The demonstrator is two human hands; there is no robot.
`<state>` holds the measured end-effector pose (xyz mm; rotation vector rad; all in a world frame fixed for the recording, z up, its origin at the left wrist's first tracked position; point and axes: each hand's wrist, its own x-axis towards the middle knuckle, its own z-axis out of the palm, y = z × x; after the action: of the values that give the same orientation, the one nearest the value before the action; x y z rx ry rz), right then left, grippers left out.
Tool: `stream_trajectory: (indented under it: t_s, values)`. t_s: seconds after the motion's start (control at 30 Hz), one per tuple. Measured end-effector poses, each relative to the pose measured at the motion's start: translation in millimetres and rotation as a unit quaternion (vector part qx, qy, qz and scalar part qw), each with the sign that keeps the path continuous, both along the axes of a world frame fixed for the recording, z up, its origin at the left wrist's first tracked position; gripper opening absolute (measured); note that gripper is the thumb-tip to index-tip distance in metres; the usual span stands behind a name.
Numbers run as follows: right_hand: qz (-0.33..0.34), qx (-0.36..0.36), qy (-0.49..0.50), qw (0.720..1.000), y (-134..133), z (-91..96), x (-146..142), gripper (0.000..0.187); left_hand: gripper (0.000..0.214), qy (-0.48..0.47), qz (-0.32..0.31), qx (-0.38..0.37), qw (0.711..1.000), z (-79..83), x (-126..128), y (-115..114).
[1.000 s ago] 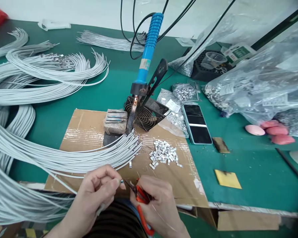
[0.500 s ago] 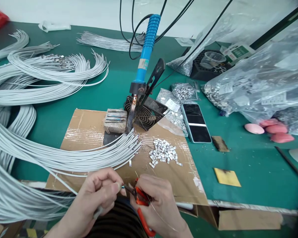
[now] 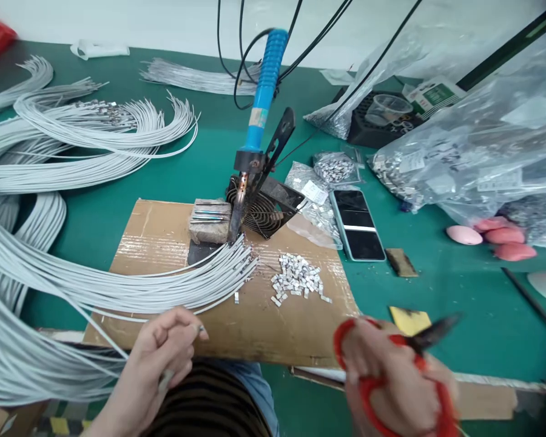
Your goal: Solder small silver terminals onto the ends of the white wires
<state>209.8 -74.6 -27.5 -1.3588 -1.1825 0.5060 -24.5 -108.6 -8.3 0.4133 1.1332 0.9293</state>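
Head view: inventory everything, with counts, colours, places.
Scissors: one, red-handled, front right
Cable bundles: several, white, left to centre
Soldering iron: one, blue handle, centre
Cardboard: one sheet, brown, front centre
Metal clips: one pile, silver, on cardboard
Block: one, grey-brown, left of iron tip
Fan: one, black, behind iron
Phone: one, pale blue case, right of fan
Parts bags: several, clear, right
Sponge: one, yellow, front right
Pad: one, brown, behind sponge
Rounded lumps: four, pink, far right
Cords: several, black, top centre
Table: one, green, across the view
Left hand: one, bare, front left, pinching a cable end
Right hand: one, bare, holding the scissors
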Motion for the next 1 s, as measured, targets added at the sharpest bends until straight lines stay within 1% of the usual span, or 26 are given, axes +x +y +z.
stream_trajectory:
  t_s: [0.07,0.2,0.33,0.43,0.63,0.73,0.9,1.0]
  values:
    - [0.036,-0.036,-0.022,0.998,-5,-4.4,-6,0.039,0.043,-0.006,0.019,0.003,1.0,1.9,2,4]
    - [0.142,-0.085,-0.074,0.984,-11,-16.4,-31,0.04,0.04,-0.021,0.006,0.021,1.0,2.9,6,8]
    - [0.223,-0.088,-0.123,0.963,-13,-16.6,-43,0.039,0.034,-0.049,-0.011,0.05,0.997,-2.5,5,8]
    - [0.262,-0.076,-0.161,0.949,-13,-12.8,-44,0.037,0.034,-0.051,-0.011,0.05,0.997,-3.8,3,9]
    - [0.286,-0.043,-0.204,0.935,-11,-11.4,-49,0.038,0.035,-0.052,-0.011,0.039,0.998,1.0,1,7]
    - [0.287,-0.028,-0.213,0.934,-11,-11.0,-51,0.037,0.036,-0.057,-0.008,0.028,0.998,4.5,3,8]
    - [0.283,-0.015,-0.226,0.932,-10,-9.6,-50,0.036,0.041,-0.043,0.01,-0.003,0.999,15.1,8,12]
    - [0.281,-0.001,-0.233,0.931,-10,-10.4,-49,0.037,0.043,-0.05,0.007,-0.014,0.999,18.5,9,13]
